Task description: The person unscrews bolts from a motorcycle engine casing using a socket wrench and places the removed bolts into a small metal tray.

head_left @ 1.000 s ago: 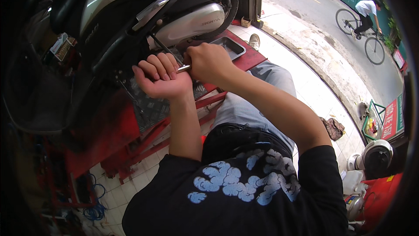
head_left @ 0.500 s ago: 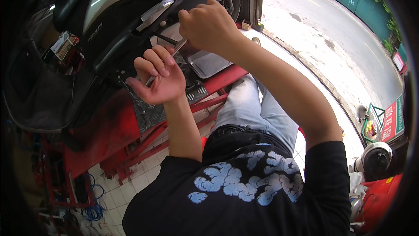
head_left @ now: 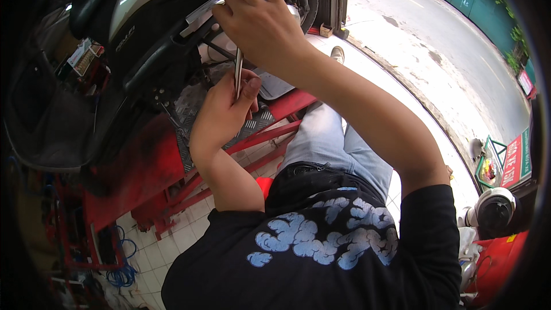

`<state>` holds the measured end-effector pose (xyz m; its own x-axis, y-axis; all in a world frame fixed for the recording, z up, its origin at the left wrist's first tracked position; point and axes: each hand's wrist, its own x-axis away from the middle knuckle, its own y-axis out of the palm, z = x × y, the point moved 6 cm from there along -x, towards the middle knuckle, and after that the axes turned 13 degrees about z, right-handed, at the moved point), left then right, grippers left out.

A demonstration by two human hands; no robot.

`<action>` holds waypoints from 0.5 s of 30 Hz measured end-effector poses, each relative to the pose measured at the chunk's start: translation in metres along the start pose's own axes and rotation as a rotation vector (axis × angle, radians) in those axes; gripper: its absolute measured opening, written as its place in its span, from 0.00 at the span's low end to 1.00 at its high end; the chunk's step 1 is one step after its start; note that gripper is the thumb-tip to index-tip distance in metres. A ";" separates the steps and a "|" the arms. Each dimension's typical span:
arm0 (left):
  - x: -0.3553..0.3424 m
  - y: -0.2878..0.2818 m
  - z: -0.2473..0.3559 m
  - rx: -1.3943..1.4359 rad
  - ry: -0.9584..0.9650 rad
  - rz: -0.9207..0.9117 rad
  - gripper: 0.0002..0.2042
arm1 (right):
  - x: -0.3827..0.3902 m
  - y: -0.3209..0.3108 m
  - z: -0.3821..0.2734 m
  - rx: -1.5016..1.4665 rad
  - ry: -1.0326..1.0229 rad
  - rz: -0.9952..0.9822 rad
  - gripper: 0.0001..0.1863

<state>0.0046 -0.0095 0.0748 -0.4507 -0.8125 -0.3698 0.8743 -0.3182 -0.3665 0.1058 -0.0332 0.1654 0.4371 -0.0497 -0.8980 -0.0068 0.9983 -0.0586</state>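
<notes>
My left hand (head_left: 227, 103) is closed around the lower part of a slim shiny metal rod (head_left: 238, 72), its thumb lying against the rod. My right hand (head_left: 261, 20) is above it, fingers curled over the rod's upper end, which they hide. Both hands are beside the lower side of a scooter (head_left: 166, 29) with black and pale panels. Just left of my right hand a silver footrest (head_left: 198, 18) juts from the scooter. What the rod meets at its upper end cannot be seen.
The scooter is on a red lift table (head_left: 138, 161) with a dark tread plate (head_left: 189, 109). A metal tray (head_left: 275, 85) lies partly behind my left hand. Blue hose (head_left: 121, 275) coils on the tiled floor. A white helmet-like object (head_left: 496, 207) is at right, near the street (head_left: 453, 29).
My left hand has turned over and closed on the rod, where its fingers were loosely bent before. The rod has swung from slanted to nearly upright. My right hand has shifted slightly left and up.
</notes>
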 end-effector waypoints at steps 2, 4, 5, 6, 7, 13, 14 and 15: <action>-0.010 0.005 -0.006 0.059 0.004 -0.018 0.23 | -0.005 -0.009 -0.005 -0.006 0.076 0.133 0.21; -0.013 0.009 -0.012 0.099 0.027 -0.016 0.22 | -0.002 -0.018 -0.002 -0.010 0.235 0.247 0.28; -0.012 0.010 -0.013 0.107 0.047 -0.004 0.22 | 0.006 -0.019 0.007 -0.203 0.428 0.226 0.31; -0.014 0.011 -0.010 0.119 0.075 0.007 0.22 | 0.020 -0.008 0.017 -0.526 0.714 0.036 0.29; -0.014 0.012 -0.008 0.116 0.086 0.022 0.21 | 0.038 0.005 0.017 -0.851 0.988 -0.173 0.28; -0.012 0.021 -0.005 0.022 0.314 0.086 0.12 | 0.046 -0.002 -0.010 -1.142 0.972 -0.349 0.14; -0.012 0.022 -0.006 -0.013 0.425 0.113 0.12 | 0.044 -0.003 -0.012 -1.080 0.887 -0.287 0.12; -0.012 0.020 0.000 -0.051 0.538 0.136 0.11 | 0.047 0.000 -0.010 -1.019 0.839 -0.289 0.11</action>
<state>0.0271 -0.0062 0.0716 -0.3742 -0.4764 -0.7956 0.9274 -0.1927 -0.3207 0.1171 -0.0362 0.1190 -0.1385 -0.6222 -0.7705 -0.8276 0.5000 -0.2550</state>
